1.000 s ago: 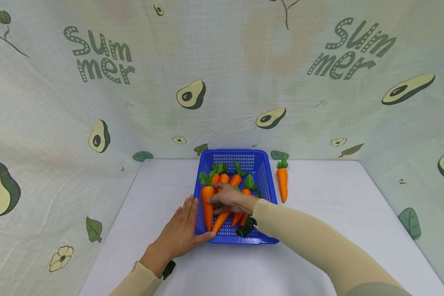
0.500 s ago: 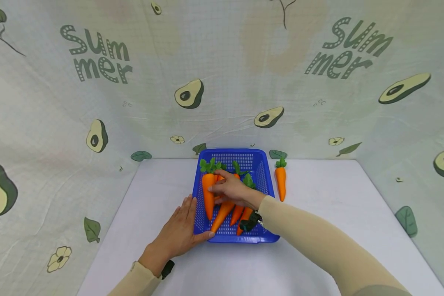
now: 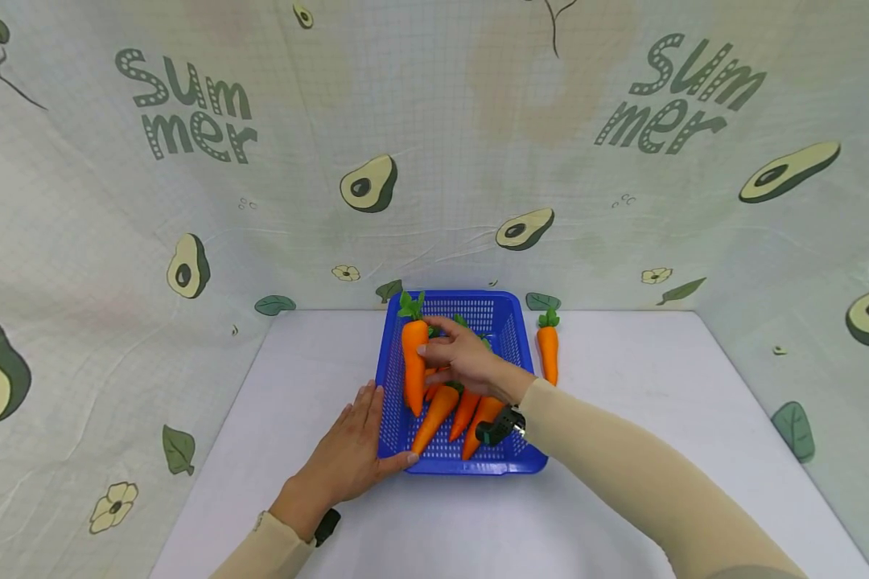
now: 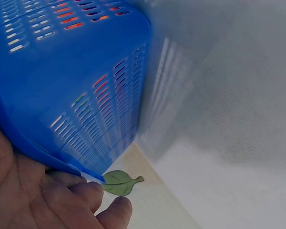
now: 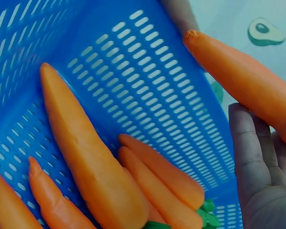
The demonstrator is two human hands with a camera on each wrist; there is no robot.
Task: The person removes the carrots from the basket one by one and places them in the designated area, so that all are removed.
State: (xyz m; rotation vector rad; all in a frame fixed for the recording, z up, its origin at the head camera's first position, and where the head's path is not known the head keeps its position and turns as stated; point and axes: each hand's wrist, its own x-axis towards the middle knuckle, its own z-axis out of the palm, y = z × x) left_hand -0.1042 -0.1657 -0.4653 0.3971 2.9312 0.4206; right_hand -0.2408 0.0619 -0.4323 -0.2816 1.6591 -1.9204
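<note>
My right hand pinches an orange carrot with green leaves, raised over the left side of a blue plastic basket. In the right wrist view the held carrot stands at rim height, its tip toward the basket's near end, with the fingers against it. Below it, several more carrots lie on the basket floor. My left hand rests with straight fingers along the basket's left rim, thumb at the front corner. The left wrist view shows that palm against the rim.
Outside the basket, to its right, a single carrot lies on the white table. A pale cloth printed with avocados and lettering hangs behind and at both sides. My right forearm crosses over the table's right front.
My right hand has lifted the carrot from among the others and moved it up and away from me, toward the basket's far left. The left hand has stayed on the rim.
</note>
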